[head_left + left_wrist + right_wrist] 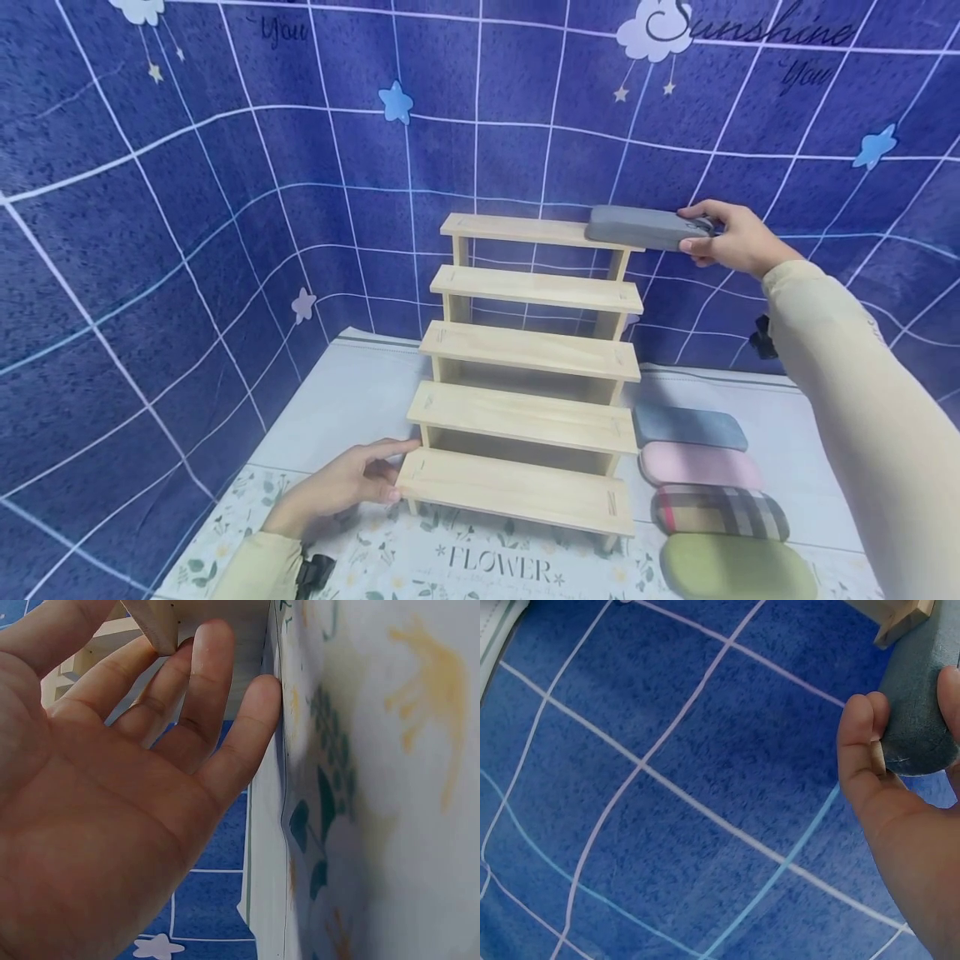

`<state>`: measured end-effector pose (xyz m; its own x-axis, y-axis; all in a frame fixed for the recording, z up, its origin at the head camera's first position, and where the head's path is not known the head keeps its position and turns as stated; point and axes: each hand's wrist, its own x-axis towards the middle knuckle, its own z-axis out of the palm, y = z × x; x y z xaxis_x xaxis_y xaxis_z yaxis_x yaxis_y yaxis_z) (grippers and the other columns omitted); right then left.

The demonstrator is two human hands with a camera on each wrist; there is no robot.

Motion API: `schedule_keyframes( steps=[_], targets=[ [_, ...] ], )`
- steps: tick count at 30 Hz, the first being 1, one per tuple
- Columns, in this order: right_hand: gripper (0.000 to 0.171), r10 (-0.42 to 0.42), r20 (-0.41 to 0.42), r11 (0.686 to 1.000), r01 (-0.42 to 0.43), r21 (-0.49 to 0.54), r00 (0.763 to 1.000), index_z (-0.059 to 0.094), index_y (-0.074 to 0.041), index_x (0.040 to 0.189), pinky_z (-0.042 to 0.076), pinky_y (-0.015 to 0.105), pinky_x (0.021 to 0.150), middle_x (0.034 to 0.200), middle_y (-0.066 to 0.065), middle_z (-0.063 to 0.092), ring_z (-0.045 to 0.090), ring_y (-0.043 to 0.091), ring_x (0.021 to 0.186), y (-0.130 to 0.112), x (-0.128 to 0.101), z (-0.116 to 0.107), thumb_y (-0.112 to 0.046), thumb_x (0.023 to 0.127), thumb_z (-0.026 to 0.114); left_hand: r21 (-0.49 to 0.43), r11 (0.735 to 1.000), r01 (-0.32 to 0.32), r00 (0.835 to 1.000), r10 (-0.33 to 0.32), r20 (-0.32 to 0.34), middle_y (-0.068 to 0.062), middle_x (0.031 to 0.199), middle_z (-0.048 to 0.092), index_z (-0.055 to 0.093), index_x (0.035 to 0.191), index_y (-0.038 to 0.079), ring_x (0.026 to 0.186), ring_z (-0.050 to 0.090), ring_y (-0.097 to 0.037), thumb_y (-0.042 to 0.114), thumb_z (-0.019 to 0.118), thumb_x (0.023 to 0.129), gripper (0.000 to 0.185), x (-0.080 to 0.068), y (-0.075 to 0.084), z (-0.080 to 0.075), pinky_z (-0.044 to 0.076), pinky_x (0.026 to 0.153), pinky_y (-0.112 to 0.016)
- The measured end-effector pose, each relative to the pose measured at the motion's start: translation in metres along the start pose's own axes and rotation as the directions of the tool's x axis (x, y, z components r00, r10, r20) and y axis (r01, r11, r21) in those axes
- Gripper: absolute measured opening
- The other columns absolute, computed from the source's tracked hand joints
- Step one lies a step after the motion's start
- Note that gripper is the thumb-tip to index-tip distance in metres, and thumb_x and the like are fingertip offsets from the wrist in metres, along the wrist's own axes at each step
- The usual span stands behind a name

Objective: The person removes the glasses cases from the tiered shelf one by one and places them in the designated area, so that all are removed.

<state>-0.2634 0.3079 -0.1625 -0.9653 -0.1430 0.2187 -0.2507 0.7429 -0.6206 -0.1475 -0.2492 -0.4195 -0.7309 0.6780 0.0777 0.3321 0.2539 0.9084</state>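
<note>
My right hand (731, 237) grips the right end of a grey glasses case (637, 227), thumb and fingers on opposite sides. The case lies lengthwise at the right part of the top tier of a stepped wooden display rack (517, 417), its right end jutting past the tier. In the right wrist view, the case's rounded end (922, 735) sits between thumb and fingers beside the wood. My left hand (341, 483) holds the left end of the rack's lowest tier between thumb and forefinger. The left wrist view shows its other fingers (214, 667) loosely bent.
Right of the rack, blue (690, 427), pink (701, 465), plaid (720, 512) and green (738, 567) glasses cases lie in a column on the patterned white tablecloth (360, 375). A blue gridded curtain (247, 167) stands close behind the rack and along the left.
</note>
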Motion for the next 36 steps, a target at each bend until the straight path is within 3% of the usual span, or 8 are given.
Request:
schedule_keyframes(
  steps=[8,16,20,26,36],
  targets=[
    [0.058,0.016,-0.020,1.000,-0.016,-0.007,1.000,0.040,0.004,0.149,0.058,0.025,0.068,0.117,0.029,0.049,0.062,0.009,0.077,0.015,-0.009,-0.010,-0.012,0.099,0.065,-0.035,0.999,-0.020,1.000,0.020,0.010,-0.025,0.120,0.061,0.040,0.150,-0.006,0.099,0.067,-0.027,0.006,0.070,0.090,0.068,0.001,-0.003,0.000,0.054,0.087,-0.032],
    [0.061,0.062,-0.026,0.996,-0.061,0.060,0.998,0.034,0.002,0.153,0.058,0.025,0.074,0.126,0.029,0.041,0.061,0.001,0.078,0.033,-0.022,-0.019,-0.011,0.101,0.062,-0.034,0.999,-0.036,0.999,0.037,0.010,-0.027,0.122,0.060,0.039,0.149,-0.008,0.099,0.067,-0.027,0.005,0.070,0.091,0.067,0.001,-0.002,0.000,0.054,0.087,-0.032],
    [0.067,0.090,-0.026,0.992,-0.087,0.091,0.996,0.026,0.002,0.157,0.059,0.027,0.079,0.136,0.033,0.036,0.062,-0.003,0.080,0.041,-0.029,-0.023,-0.014,0.102,0.061,-0.030,0.999,-0.035,0.999,0.036,0.014,-0.025,0.117,0.063,0.039,0.149,-0.008,0.098,0.067,-0.026,0.007,0.070,0.091,0.068,0.001,-0.003,-0.001,0.054,0.087,-0.032],
    [0.082,0.148,0.005,0.977,-0.147,0.153,0.989,0.006,0.006,0.158,0.055,0.020,0.082,0.147,0.039,0.029,0.064,-0.006,0.083,0.058,-0.039,-0.024,-0.022,0.103,0.060,-0.015,1.000,-0.022,1.000,0.022,0.012,-0.021,0.112,0.066,0.040,0.149,-0.007,0.097,0.067,-0.026,0.007,0.071,0.090,0.068,0.001,-0.004,-0.001,0.054,0.087,-0.031],
    [0.078,0.176,-0.001,0.961,-0.171,0.216,0.984,0.009,0.014,0.154,0.056,0.024,0.084,0.141,0.038,0.031,0.064,-0.004,0.082,0.100,-0.055,-0.014,-0.014,0.102,0.060,-0.043,0.998,-0.039,0.999,0.040,0.012,-0.028,0.125,0.058,0.039,0.149,-0.009,0.098,0.067,-0.029,0.003,0.071,0.090,0.068,0.002,-0.002,0.000,0.055,0.086,-0.033]
  ],
)
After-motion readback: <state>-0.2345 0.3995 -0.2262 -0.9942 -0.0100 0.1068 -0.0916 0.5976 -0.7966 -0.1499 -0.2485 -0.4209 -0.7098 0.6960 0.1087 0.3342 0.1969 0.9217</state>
